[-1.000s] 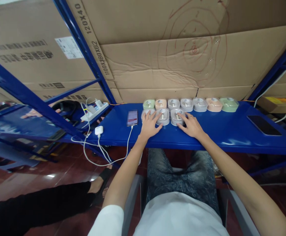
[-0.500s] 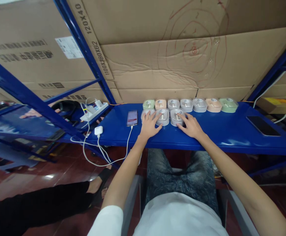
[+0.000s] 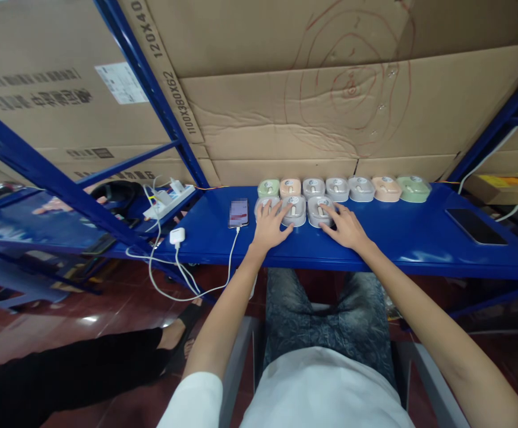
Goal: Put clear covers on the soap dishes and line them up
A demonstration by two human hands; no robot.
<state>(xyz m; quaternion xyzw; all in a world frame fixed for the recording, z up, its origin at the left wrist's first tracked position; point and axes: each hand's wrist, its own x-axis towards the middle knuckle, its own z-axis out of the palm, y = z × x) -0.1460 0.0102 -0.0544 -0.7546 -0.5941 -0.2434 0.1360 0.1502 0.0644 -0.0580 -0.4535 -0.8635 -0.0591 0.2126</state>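
Observation:
My left hand (image 3: 269,229) lies with fingers spread over the front-left plastic case (image 3: 261,205). Its thumb reaches the lower edge of the middle grey case (image 3: 299,205), which has a clear lid. On the right side of a third front case (image 3: 315,209) rests my right hand (image 3: 346,227), fingers and thumb apart. Behind these stands a row of similar rounded cases: a green case (image 3: 265,191), a peach case (image 3: 288,191), several grey ones (image 3: 361,193), then another peach case (image 3: 386,191) and a wider green case (image 3: 414,191).
A plugged-in phone (image 3: 238,214) lies left of the cases, near a white charger (image 3: 177,236) and power strip (image 3: 170,203). A dark phone (image 3: 475,227) is at the right of the blue shelf (image 3: 410,238). Cardboard (image 3: 259,137) stands behind. Someone's leg (image 3: 85,368) shows lower left.
Both hands and the cases keep their places. The view has only shifted very slightly.

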